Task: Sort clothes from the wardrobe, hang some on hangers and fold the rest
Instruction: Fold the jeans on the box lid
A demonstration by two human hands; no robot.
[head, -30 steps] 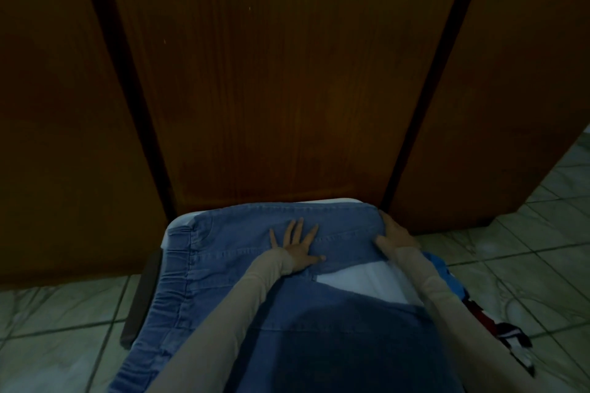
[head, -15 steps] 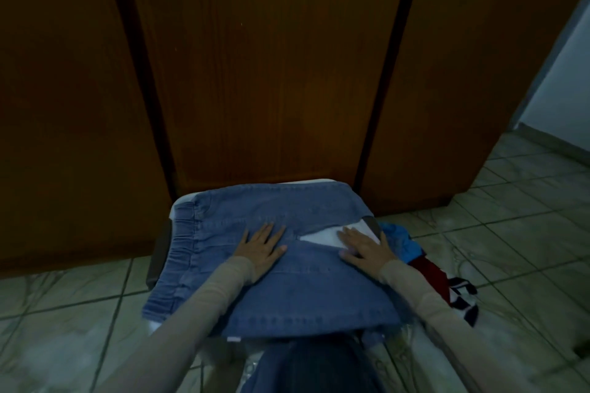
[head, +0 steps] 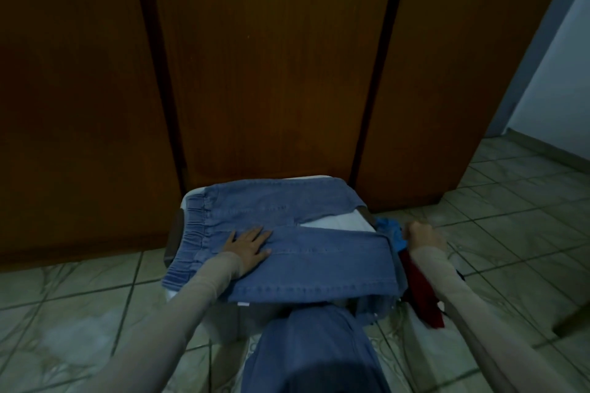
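Folded light-blue jeans (head: 319,252) with an elastic waistband lie across a white stool (head: 338,222) in front of the wardrobe. My left hand (head: 249,246) presses flat on the jeans near the waistband, fingers straight. My right hand (head: 421,234) hovers off the stool's right edge with its fingers curled; what it grips is hidden from view. Just beside it lie a bright blue garment (head: 391,230) and a red garment (head: 421,293) in a pile.
Closed brown wardrobe doors (head: 271,73) fill the background. Green tiled floor (head: 510,217) surrounds the stool. My knee in blue trousers (head: 313,348) is at the bottom centre. A pale wall (head: 555,80) shows at the far right.
My right hand left the jeans and moved right, to the pile beside the stool, curling its fingers. My left hand slid left toward the waistband. The view pulled back.
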